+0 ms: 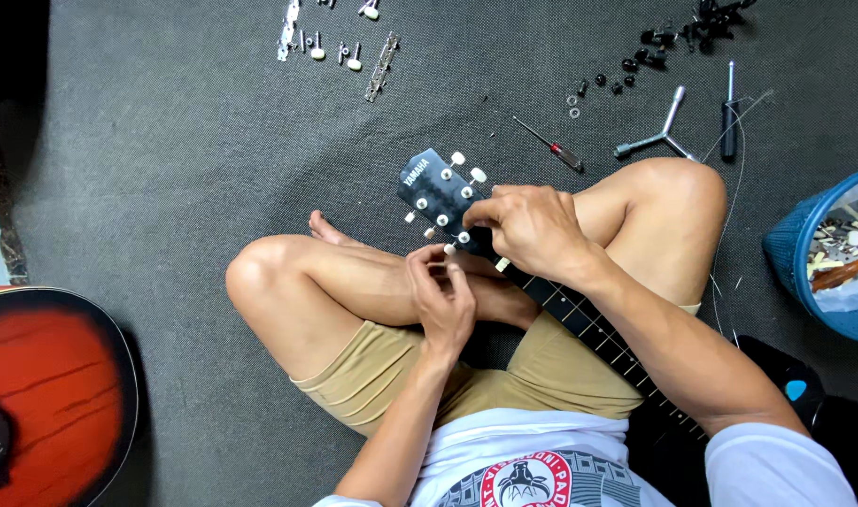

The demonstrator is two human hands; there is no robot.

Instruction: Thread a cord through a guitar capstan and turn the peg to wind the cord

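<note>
While the person sits cross-legged on the dark carpeted floor point(166, 169), a black guitar neck point(588, 329) runs across the lap, its long axis going from about 4 o'clock up to 10 o'clock, where the headstock point(435, 192) ends above the knees. Nearest the body, the left hand point(443, 296) sits just at 6 o'clock of the headstock, fingers pinched narrow around a small tuning peg at its lower edge. Slightly farther, the right hand point(532, 230) lies over the neck where it meets the headstock, fingers curled shut on it, wrist bent, forearm coming in from 4 o'clock. Both hands touch the headstock; the right is on top.

Farther out at 12 to 1 o'clock lie a small screwdriver point(551, 145), a three-armed wrench point(659, 136), black tuner parts point(668, 38) and white-knobbed tuner strips point(340, 38). At 9 o'clock rests a red guitar body point(44, 394); at 3 o'clock, a blue basket point(804, 253).
</note>
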